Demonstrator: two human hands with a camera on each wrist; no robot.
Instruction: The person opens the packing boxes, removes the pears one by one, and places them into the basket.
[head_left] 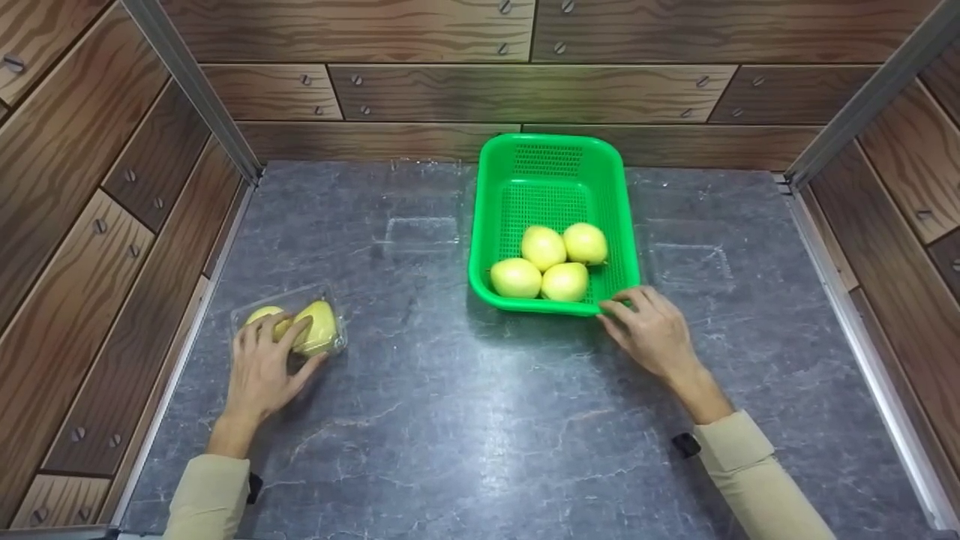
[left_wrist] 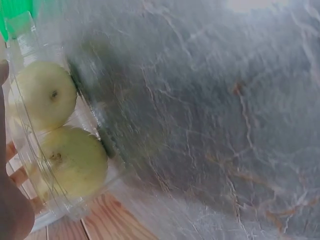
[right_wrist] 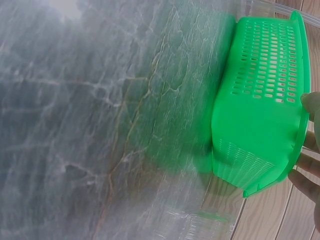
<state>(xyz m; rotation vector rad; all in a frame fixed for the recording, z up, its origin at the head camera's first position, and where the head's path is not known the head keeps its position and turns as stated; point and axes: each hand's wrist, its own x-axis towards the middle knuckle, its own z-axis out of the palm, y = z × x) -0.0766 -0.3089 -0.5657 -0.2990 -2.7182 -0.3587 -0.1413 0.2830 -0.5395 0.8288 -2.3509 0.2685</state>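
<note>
A clear plastic container on the left of the table holds two yellow-green pears, seen from the side in the left wrist view. My left hand is over it, fingers spread loosely across the pears and thumb apart, near the container's front edge. To the right, my right hand pinches the near right corner of a green plastic basket by its rim. Several more pears lie together at the basket's near end. In the right wrist view, thumb and fingers meet the basket rim.
Behind the basket on its left sits another clear container, and one more clear container is on its right. Wood-patterned walls bound the grey marbled table at the back and both sides, with metal posts at the corners.
</note>
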